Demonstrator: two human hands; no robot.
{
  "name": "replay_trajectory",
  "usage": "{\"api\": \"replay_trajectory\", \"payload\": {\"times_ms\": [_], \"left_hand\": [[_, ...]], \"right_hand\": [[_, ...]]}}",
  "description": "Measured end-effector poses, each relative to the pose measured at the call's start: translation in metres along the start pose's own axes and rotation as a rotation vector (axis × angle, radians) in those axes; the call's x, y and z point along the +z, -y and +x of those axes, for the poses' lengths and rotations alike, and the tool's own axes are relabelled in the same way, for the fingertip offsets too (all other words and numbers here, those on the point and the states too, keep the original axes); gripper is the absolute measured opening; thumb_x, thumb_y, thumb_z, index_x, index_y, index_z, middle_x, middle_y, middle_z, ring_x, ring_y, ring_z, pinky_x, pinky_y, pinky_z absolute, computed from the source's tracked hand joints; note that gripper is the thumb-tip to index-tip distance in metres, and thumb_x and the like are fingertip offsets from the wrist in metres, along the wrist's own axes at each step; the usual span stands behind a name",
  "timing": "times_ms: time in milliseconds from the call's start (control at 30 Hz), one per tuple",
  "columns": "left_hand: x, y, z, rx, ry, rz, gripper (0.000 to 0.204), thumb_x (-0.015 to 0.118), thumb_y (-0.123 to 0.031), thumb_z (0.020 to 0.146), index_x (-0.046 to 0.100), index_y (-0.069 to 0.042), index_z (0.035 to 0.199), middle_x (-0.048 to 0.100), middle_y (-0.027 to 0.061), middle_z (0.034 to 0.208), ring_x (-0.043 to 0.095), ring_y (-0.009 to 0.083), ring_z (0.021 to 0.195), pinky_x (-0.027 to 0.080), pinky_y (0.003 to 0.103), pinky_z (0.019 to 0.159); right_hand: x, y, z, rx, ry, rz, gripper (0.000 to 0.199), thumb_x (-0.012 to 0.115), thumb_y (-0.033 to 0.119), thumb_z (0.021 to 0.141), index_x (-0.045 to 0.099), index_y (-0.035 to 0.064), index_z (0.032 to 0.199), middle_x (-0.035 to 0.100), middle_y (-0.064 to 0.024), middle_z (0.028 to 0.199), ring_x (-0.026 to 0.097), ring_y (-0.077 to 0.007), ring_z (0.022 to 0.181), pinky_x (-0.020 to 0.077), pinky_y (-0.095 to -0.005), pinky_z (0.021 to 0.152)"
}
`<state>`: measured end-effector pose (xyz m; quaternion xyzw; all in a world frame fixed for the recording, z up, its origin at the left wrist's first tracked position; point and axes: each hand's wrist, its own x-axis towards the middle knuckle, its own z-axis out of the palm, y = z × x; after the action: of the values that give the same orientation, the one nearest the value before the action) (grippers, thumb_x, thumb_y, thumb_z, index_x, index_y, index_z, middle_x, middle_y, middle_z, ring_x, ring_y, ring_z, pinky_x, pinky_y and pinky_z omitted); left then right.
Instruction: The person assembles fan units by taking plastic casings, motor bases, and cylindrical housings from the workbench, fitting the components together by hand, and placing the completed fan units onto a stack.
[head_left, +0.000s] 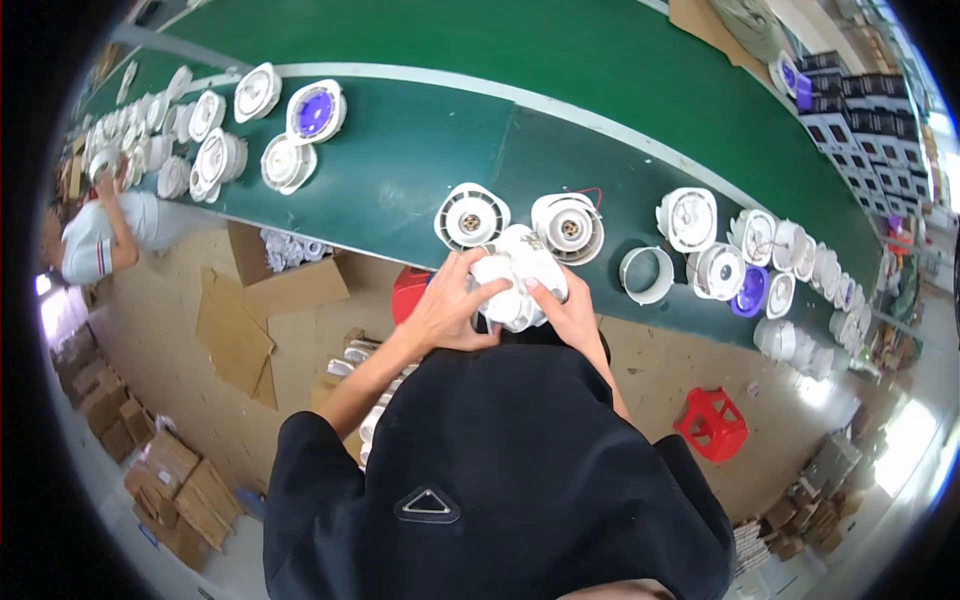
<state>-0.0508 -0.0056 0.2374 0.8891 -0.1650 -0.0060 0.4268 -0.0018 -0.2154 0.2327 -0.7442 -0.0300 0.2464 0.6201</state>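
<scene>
Between my two hands, close to the bench's near edge, is a white plastic housing (515, 282) with rounded parts. My left hand (452, 305) wraps around its left side, thumb laid across the front. My right hand (568, 308) grips the right side, thumb pressing on its face. Just beyond stand two round white fan units: the left one (471, 217) has a ribbed rim and a dark-and-gold centre, and the right one (569, 228) has a similar centre and a thin red wire at its back. To the right lies an open white ring (646, 275).
Green workbench (400, 150) runs across, with a white strip (400, 72) behind. More white housings (688, 219) crowd its right end, others (221, 158) its left. Below are a cardboard box (285, 270) and a red stool (712, 425). Another person (105, 230) works at far left.
</scene>
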Motion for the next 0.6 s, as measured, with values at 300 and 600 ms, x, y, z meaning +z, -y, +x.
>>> {"api": "replay_trajectory", "payload": {"times_ms": [300, 600], "left_hand": [[-0.031, 0.021, 0.033, 0.365, 0.357, 0.129, 0.067, 0.076, -0.015, 0.054, 0.057, -0.028, 0.117, 0.044, 0.0201, 0.124, 0.051, 0.0345, 0.096, 0.045, 0.045, 0.081], [-0.008, 0.0, 0.057, -0.142, 0.224, -0.066, 0.08, 0.078, -0.019, 0.059, 0.042, -0.007, 0.13, 0.038, 0.026, 0.132, 0.05, 0.0404, 0.116, 0.047, 0.047, 0.093]], "right_hand": [[0.0, -0.006, -0.007, 0.045, -0.063, 0.177, 0.034, 0.067, 0.02, 0.089, 0.062, -0.0045, 0.112, 0.069, -0.0109, 0.096, 0.06, -0.011, 0.088, 0.0489, -0.0295, 0.078], [-0.016, 0.004, 0.0, 0.008, -0.11, 0.101, 0.05, 0.069, 0.017, 0.086, 0.051, -0.0052, 0.127, 0.066, -0.0143, 0.109, 0.061, -0.0165, 0.101, 0.0478, -0.0332, 0.089]]}}
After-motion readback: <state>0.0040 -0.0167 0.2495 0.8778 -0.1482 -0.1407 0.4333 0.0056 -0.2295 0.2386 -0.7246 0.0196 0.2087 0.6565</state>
